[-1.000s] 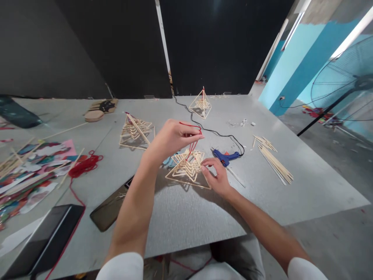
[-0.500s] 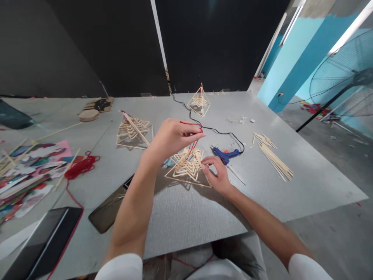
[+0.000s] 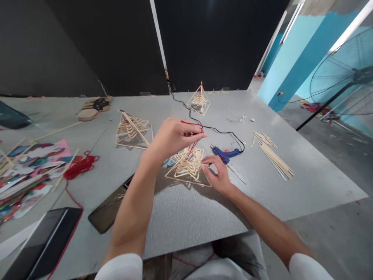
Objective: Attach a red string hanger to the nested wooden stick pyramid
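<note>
Pinching the red yarn point(image 3: 190, 151) between thumb and fingers, the left hand point(image 3: 178, 134) hangs above the stick frame point(image 3: 186, 171), with one strand looped over its fingers. The strands run down from its fingertips to the middle of the frame, which sits on the table point(image 3: 198, 217) below the left hand and just left of the right hand point(image 3: 217, 173). The right hand is nearer: its thumb and fingertips appear to grasp the frame's right side, while the left is apart from the wood and joined to it by yarn alone. The frame's longest near stick runs crosswise before both hands, dipping slightly toward the right one. Just beyond the right hand lies a blue glue gun point(image 3: 225, 154); another stick pyramid point(image 3: 132, 130) stands left of the left hand.
</note>
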Tool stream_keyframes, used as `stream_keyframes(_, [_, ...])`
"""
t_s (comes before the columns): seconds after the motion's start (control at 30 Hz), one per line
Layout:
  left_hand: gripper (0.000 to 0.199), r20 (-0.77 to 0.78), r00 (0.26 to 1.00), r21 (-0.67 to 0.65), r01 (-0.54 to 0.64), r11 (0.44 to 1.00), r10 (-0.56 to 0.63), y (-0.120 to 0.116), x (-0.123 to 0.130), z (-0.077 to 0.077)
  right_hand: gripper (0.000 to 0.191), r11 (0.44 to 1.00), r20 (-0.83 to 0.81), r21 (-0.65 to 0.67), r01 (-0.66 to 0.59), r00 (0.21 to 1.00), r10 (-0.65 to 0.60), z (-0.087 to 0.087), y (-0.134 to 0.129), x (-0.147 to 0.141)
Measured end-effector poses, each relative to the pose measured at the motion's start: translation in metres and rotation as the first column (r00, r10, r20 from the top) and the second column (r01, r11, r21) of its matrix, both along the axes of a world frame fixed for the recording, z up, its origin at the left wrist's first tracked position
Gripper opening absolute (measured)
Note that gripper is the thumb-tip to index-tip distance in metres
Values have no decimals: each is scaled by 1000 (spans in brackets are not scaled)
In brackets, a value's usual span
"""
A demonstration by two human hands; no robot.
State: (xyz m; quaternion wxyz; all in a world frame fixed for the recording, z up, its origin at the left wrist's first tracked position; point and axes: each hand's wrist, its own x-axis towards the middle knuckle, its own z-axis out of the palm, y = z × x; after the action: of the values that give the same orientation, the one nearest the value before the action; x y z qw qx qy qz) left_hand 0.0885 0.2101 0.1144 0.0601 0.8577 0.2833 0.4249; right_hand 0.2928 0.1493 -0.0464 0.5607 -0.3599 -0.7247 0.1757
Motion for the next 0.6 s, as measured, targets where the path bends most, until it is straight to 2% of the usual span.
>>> stream_keyframes(0.23, [30,-1,1000,18,4,1000,-4,5,2,-3,2,999,35,36,-7,999,5,1,0,-1])
stream_keyframes(0.43, [30,3,1000,-60,-11,998,12,5,0,-3,4,998,34,64,-7,999,5,1,-1,0])
stream_keyframes(0.6, [29,-5,1000,-71,-7,997,7,3,-1,0,12,996,13,49,69,997,-70,9,3,8])
